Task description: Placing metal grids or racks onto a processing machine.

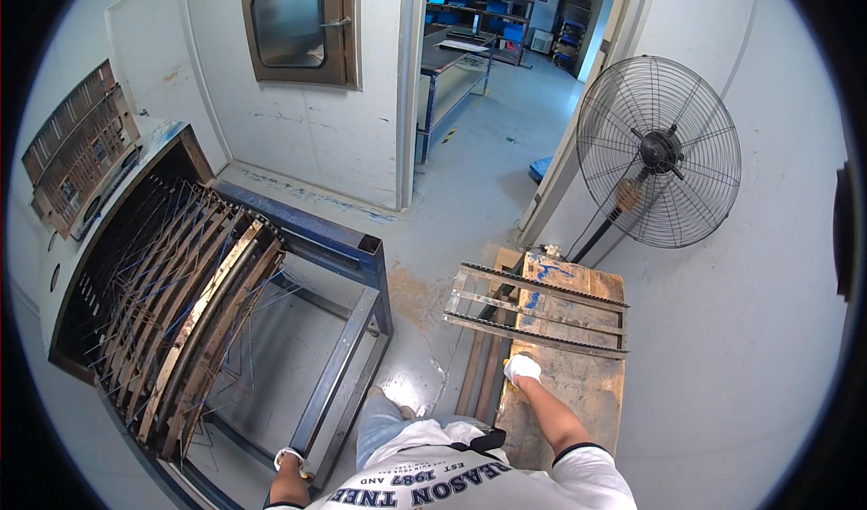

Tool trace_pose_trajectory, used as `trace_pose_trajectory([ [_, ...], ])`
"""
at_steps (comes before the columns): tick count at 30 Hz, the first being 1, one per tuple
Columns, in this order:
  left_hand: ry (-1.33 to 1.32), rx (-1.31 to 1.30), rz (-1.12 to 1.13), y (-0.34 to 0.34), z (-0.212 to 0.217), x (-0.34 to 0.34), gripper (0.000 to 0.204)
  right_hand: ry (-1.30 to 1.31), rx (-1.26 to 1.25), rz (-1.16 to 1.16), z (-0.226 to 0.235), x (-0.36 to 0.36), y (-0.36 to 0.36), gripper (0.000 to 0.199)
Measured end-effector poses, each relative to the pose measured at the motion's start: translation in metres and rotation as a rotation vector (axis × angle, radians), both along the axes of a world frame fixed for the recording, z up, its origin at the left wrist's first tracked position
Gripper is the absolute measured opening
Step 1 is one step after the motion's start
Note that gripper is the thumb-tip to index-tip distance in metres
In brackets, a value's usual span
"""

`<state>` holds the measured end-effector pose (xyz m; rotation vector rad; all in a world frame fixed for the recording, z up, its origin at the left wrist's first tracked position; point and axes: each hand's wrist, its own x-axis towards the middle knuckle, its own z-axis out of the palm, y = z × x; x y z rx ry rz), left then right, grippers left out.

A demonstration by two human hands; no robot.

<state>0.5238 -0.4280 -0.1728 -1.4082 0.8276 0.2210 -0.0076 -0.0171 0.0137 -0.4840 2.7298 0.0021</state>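
My right hand (522, 368), in a white glove, is at the left edge of a worn wooden-topped bench (564, 402). Its fingers look curled in; a bit of yellow shows beside them, and what they hold, if anything, is hidden. Just beyond lies a flat metal frame with toothed side rails (542, 305), overhanging the bench's left side. Low at the left, my left hand (289, 460) is beside the rail of a blue metal stand (312, 429). Only its glove shows in part, with the fingers out of sight.
An open box-like machine (68, 329) at the left holds a stack of metal slats and thin rods (194, 311). A large black pedestal fan (659, 152) stands at the right. Beyond the doorway are a worktable (452, 81) and shelves with blue bins (483, 6).
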Motion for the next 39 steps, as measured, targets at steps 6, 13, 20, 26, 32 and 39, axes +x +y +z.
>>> trace_pose_trajectory([
  [6, 0.126, -0.073, -0.004, 0.002, 0.008, 0.01, 0.061, -0.015, 0.007, -0.009, 0.008, 0.001, -0.005, 0.031],
  [13, 0.191, -0.137, 0.059, 0.003, 0.012, 0.01, 0.069, -0.036, 0.02, -0.039, 0.018, 0.003, -0.008, 0.033],
  [20, 0.147, -0.086, 0.083, -0.001, 0.006, 0.01, 0.066, -0.033, 0.017, -0.017, 0.011, 0.001, -0.004, 0.031],
  [26, 0.119, 0.063, -0.062, -0.002, 0.002, 0.009, 0.059, -0.052, 0.051, -0.068, 0.015, 0.002, -0.008, 0.026],
  [32, 0.095, 0.186, -0.182, -0.002, 0.0, 0.007, 0.053, -0.052, 0.046, -0.072, 0.016, 0.002, -0.009, 0.026],
  [39, 0.158, 0.161, -0.191, -0.001, 0.004, 0.014, 0.057, -0.014, 0.013, 0.015, 0.003, 0.0, -0.001, 0.029],
])
